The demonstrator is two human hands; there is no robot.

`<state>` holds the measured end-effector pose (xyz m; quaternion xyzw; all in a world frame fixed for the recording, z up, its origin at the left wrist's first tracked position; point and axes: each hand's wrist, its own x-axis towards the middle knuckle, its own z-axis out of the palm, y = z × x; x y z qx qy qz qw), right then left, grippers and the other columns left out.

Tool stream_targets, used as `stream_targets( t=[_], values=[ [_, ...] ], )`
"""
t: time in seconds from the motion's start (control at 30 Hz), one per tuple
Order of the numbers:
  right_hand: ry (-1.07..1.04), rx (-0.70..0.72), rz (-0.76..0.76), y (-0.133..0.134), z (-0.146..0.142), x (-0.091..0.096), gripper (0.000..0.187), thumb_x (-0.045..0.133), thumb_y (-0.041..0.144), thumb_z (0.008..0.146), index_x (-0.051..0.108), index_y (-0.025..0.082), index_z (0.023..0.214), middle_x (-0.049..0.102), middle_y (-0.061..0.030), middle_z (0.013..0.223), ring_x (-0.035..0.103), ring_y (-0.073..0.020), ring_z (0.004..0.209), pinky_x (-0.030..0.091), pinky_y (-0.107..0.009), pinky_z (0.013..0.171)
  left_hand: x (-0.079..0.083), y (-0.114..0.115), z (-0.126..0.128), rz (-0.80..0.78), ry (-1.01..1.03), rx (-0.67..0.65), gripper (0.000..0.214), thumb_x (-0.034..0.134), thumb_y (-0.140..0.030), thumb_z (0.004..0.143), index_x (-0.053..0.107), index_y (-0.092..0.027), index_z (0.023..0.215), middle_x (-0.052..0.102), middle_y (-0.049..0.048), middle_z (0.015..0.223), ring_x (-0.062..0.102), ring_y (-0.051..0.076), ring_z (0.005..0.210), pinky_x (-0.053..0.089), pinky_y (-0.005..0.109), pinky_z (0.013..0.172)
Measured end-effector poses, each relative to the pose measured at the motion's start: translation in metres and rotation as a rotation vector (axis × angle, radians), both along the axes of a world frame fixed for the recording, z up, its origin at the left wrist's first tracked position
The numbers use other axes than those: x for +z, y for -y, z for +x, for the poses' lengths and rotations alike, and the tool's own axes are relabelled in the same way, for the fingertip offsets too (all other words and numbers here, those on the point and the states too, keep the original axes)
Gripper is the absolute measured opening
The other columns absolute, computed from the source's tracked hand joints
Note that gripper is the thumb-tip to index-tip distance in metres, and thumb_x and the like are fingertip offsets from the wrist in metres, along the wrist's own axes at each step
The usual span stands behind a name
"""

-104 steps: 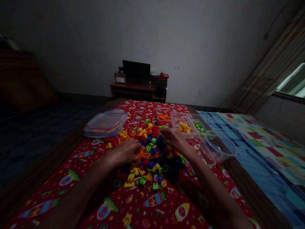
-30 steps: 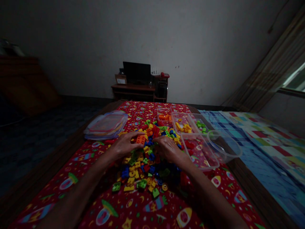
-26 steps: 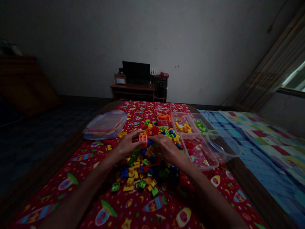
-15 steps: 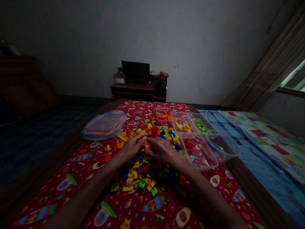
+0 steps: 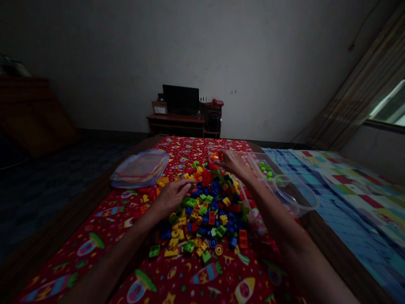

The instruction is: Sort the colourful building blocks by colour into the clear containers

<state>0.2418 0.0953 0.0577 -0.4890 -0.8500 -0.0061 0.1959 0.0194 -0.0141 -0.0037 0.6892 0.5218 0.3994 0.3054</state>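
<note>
Right hand (image 5: pixel 230 162) pinches a small orange brick (image 5: pixel 215 157) at the far clear plastic tub (image 5: pixel 211 152). Left hand (image 5: pixel 171 195) lies flat and open on the near, knobbly pile (image 5: pixel 210 213) of bricks. The pile sits on a red printed cloth (image 5: pixel 190 278), with glossy lids (image 5: pixel 139 169) to the left.

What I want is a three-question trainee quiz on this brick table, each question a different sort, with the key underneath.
1. Fill in: the stack of clear lids lies to the ___ of the brick pile.
2. Choose one: the left hand is A) resting palm down on the brick pile; B) lifting the stack of clear lids; C) raised in the air, touching nothing.
3. True or false: the right hand pinches an orange brick at the far end of the brick pile.
Key: 1 left; 2 A; 3 true.
</note>
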Motion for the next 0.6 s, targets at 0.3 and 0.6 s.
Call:
stream_targets(
  t=[0.3,0.6],
  values=[
    [-0.177,0.087,-0.011,0.030,0.006,-0.016,0.034,0.050,0.026,0.089,0.059,0.013,0.119,0.070,-0.0107,0.095,0.063,-0.0182,0.083,0.044,-0.026,0.072,0.006,0.011,0.013,0.194,-0.419,-0.194,0.029,0.051,-0.033,0.082,0.067,-0.020,0.103,0.070,0.0065,0.106,0.064,0.020,0.099,0.048,0.032,0.092],
    [0.009,0.256,-0.021,0.098,0.003,-0.054,0.018,0.056,0.023,0.086,0.064,0.017,0.100,0.066,-0.0073,0.086,0.058,-0.0165,0.080,0.037,-0.025,0.069,-0.007,0.006,0.009,0.187,-0.501,-0.204,0.029,0.054,-0.026,0.080,0.064,-0.019,0.106,0.067,0.0086,0.110,0.060,0.022,0.104,0.046,0.036,0.095]
  ],
)
